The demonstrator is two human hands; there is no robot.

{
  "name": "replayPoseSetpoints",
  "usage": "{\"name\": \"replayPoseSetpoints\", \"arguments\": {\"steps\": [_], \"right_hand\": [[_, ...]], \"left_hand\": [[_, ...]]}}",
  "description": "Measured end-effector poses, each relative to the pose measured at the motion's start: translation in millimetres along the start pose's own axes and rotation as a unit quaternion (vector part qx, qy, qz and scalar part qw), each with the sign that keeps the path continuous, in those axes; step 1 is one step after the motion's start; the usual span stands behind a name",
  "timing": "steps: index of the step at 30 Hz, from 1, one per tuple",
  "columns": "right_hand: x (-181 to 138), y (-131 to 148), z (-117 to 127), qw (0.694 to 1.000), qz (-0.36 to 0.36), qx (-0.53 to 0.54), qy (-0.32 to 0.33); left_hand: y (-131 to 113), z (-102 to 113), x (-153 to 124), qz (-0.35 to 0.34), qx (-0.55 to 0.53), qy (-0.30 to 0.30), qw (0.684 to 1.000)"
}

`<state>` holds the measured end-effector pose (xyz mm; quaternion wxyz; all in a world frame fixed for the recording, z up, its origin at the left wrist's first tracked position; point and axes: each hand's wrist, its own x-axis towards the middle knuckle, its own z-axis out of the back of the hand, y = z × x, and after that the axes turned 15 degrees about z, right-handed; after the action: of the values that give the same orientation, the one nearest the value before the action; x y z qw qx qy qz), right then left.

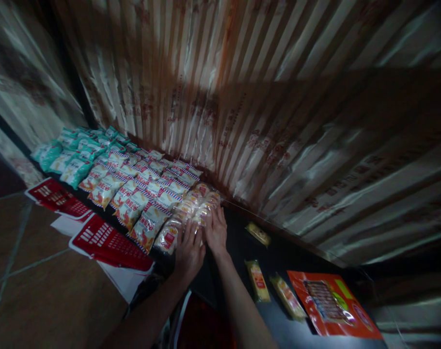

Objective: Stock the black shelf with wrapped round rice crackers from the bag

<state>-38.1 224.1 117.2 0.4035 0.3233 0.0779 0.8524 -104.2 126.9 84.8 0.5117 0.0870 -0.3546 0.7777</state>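
My left hand [190, 253] lies with fingers stretched forward against the near edge of the clear-wrapped round cakes [185, 208]. My right hand [216, 230] presses flat along their right side, its fingers extended and touching the wrappers. These packets sit in short rows, close together, with pale contents and small red labels. To their left, white, red and orange snack bags [133, 198] stand in tight rows. The undersides of both hands are hidden, but neither appears to grip a packet.
Teal snack bags [77, 169] fill the far left. Red baskets [111, 242] stand along the front edge. On the dark table [238, 281] at right lie a few yellow-wrapped bars [258, 281] and an orange bag [337, 305]. Pleated, printed sheeting [271, 121] rises behind.
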Motion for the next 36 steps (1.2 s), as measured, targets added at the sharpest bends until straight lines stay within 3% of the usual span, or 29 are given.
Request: {"name": "replayPoseSetpoints", "arguments": {"steps": [7,16,19,24,28,31,36], "right_hand": [[-43.8,6.5,-1.8,0.999,-0.02,0.043,-0.024],[-74.3,20.6,-6.0,0.999,-0.002,0.038,-0.037],[-81.1,23.1,-7.5,0.999,-0.002,0.019,-0.033],[-81.7,32.6,-10.1,1.0,0.008,0.001,-0.023],[-76.5,49.6,-16.0,0.999,0.048,-0.02,-0.004],[-73.4,59.8,-22.0,0.997,0.058,-0.051,0.006],[-73.4,62.1,-30.8,0.994,0.053,-0.085,0.045]], "left_hand": [[4.8,-4.1,-1.5,-0.016,-0.002,-0.004,1.0],[5.8,1.2,-3.0,-0.025,-0.014,-0.026,0.999],[4.7,15.9,-4.7,-0.013,-0.033,-0.046,0.998],[10.1,62.6,0.5,0.053,-0.046,-0.073,0.995],[38.0,78.1,4.2,0.112,-0.004,-0.121,0.986],[70.7,73.1,2.1,0.136,0.026,-0.157,0.978],[112.1,64.0,-0.6,0.151,0.05,-0.15,0.976]]}}
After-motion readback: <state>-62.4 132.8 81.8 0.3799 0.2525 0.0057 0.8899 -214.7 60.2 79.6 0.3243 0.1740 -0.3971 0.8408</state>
